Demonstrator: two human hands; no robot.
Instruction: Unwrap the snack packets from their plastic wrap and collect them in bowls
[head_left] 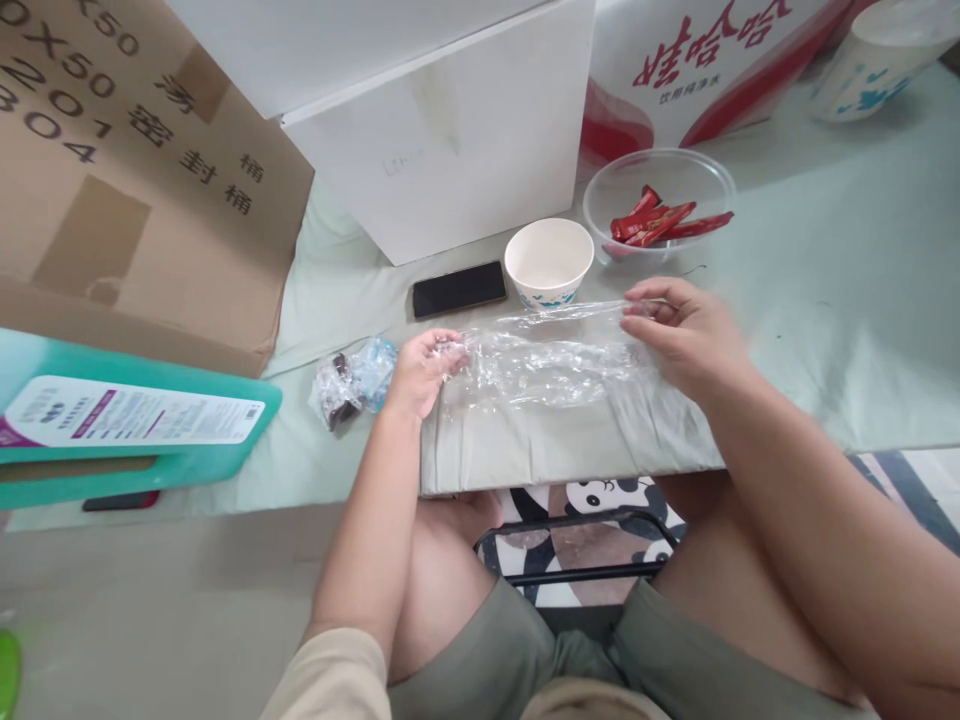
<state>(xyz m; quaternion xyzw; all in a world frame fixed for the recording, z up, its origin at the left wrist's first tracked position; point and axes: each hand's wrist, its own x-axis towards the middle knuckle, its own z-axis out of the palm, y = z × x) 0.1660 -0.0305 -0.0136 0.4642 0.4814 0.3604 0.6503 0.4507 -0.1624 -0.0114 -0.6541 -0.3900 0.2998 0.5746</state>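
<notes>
A sheet of clear plastic film point(540, 370) is stretched between my two hands, just above the near edge of the table. My left hand point(429, 372) pinches its left end. At the other end, the fingers of my right hand point(679, 330) are closed on the film's upper corner. Right behind the film stands a white paper bowl point(549, 262) with a blue pattern, its top open. A black phone point(460, 290) lies flat to the left of the bowl. Close to my left hand rest crumpled clear wrappers point(352, 382), one with something dark inside.
A clear plastic bowl point(660, 165) holds several red packets point(660, 222). White boxes point(465, 140) and a red-and-white carton point(675, 80) line the back. A cardboard box point(150, 230) and a teal jug point(247, 375) stand left. Stacked paper bowls point(862, 75) are far right.
</notes>
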